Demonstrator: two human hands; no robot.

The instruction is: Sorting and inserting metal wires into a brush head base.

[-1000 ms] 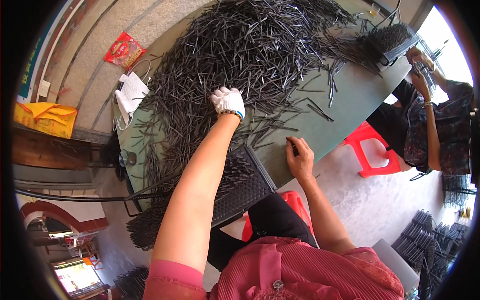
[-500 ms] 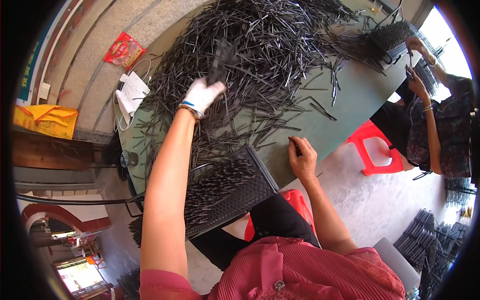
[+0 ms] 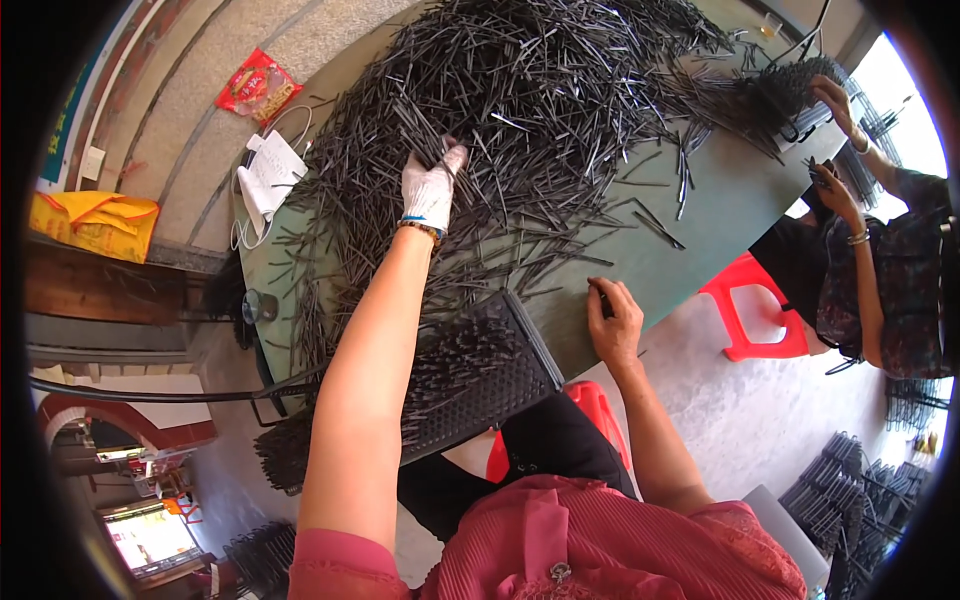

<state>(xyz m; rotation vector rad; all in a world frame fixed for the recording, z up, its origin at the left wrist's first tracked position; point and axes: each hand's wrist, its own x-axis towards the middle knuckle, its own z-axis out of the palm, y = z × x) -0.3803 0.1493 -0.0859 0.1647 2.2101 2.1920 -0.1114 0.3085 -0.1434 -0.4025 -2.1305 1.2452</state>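
A big heap of thin black plastic strips covers much of the green table. At the heap's near left part, my left hand, in a white glove, is closed round a bunch of black strips; their ends stick out past the fingers. My bare right hand rests at the table's near edge with curled fingers. Something small and dark shows by its thumb, too little to name. Between my arms, a black perforated tray stands at the table edge, its holes packed with upright black strips, partly behind my left forearm.
On the right, another person's hands work at a similar black rack. Left lie a red snack packet, white paper with a cord and a small glass. A red stool stands beyond the table.
My left hand has moved slightly right and nearer the heap, and the strips in it have stopped blurring. My right hand has barely shifted. The other person's hands have moved apart.
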